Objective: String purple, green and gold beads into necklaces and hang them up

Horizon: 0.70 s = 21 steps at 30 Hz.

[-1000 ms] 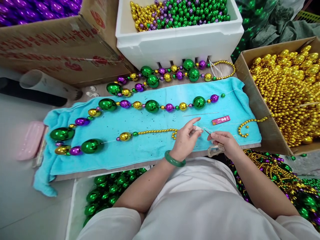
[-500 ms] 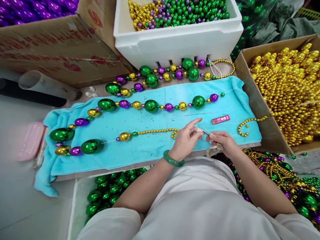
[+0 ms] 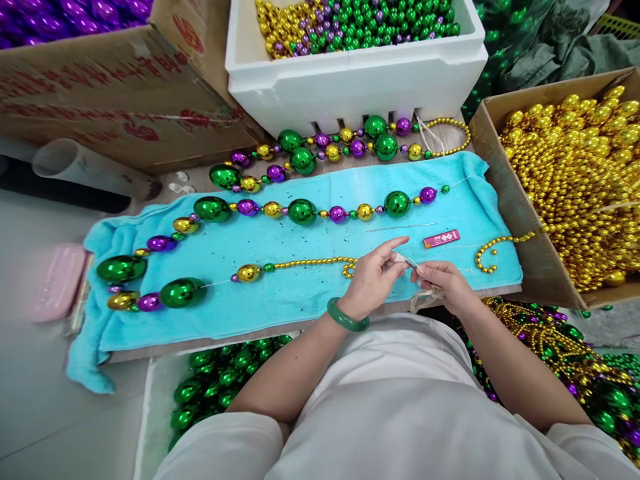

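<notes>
Over the front edge of the turquoise towel (image 3: 310,300), my left hand (image 3: 373,279) pinches white thread (image 3: 413,261) between thumb and a finger, another finger stretched out. Close by on the right, my right hand (image 3: 445,283) is closed in a pinch on the same thread; a small greyish sliver at its fingertips is too small to name. Crumpled pale material (image 3: 424,301) hangs under that hand. Left of my hands lies a string of small gold beads (image 3: 315,261). It leads to a strand of large green, purple and gold beads (image 3: 303,212) curving across the towel.
A pink lighter (image 3: 441,239) and a thin needle (image 3: 403,227) lie behind my hands. A finished-looking bead necklace (image 3: 303,160) lies beyond the towel. Around stand a white foam box (image 3: 350,83), a gold-bead carton (image 3: 550,247), a purple-bead carton (image 3: 100,100) and a pink case (image 3: 60,283).
My two hands have drawn slightly closer, still pinching at the thread, and the sliver between them has tilted a little. The view has shifted slightly; the beads lie as before.
</notes>
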Available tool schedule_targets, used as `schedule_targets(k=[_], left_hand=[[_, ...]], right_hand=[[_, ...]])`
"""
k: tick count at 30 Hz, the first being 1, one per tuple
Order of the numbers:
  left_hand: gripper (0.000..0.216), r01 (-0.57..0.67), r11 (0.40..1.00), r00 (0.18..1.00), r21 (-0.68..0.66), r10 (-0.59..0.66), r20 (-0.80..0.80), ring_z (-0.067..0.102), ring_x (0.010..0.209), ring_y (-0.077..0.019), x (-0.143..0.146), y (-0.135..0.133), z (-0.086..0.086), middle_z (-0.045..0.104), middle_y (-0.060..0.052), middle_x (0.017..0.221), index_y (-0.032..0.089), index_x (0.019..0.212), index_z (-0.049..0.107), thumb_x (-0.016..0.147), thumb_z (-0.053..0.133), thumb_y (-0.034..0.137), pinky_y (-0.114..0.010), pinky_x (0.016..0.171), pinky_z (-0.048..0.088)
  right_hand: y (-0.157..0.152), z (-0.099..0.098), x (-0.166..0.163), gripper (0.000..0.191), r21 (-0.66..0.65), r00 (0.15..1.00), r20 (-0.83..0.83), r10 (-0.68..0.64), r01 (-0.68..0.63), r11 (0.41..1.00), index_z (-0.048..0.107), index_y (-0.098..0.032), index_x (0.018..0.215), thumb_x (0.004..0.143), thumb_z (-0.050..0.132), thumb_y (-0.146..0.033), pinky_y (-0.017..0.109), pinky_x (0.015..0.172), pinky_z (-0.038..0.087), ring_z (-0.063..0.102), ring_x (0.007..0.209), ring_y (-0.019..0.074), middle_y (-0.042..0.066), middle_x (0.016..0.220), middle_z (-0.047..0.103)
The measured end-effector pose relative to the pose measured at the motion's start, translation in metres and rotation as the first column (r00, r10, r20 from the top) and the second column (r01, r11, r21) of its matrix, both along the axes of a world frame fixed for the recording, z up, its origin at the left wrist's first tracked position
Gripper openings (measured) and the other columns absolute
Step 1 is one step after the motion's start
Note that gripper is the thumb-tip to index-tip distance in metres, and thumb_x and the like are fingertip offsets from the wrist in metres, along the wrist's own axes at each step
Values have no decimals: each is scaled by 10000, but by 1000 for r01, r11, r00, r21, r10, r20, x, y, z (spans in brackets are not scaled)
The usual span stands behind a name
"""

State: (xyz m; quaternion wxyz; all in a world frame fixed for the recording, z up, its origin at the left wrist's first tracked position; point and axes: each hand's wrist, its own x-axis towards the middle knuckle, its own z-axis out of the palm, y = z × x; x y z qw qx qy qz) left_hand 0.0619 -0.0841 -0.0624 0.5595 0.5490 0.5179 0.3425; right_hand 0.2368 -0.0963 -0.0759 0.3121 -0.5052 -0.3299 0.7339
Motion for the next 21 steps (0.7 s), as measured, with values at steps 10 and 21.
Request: schedule_targets(k=[10,21], left_hand=[[466,32,997,996,64,-27,-81,577,704,-112,-5,2,3,664,0,790,221,1271,568,806,578,227,-224,696,468],[396,-88,989,985,122,104,-139,608,782,-140,-15,17,13,707,-24,833,217,1179,629,785,646,247,-245,675,440]], right_hand=[[5,-2,-6,337,5,1000,-14,-18,18,1000,683,-144,662,686,698,-480,241,493,214,327,498,76,-29,511,442],[12,-6,10,336,487,635,733,-245,-237,841,705,-184,928,791,597,-471,341,709,397,527,774,211,68,805,642]])
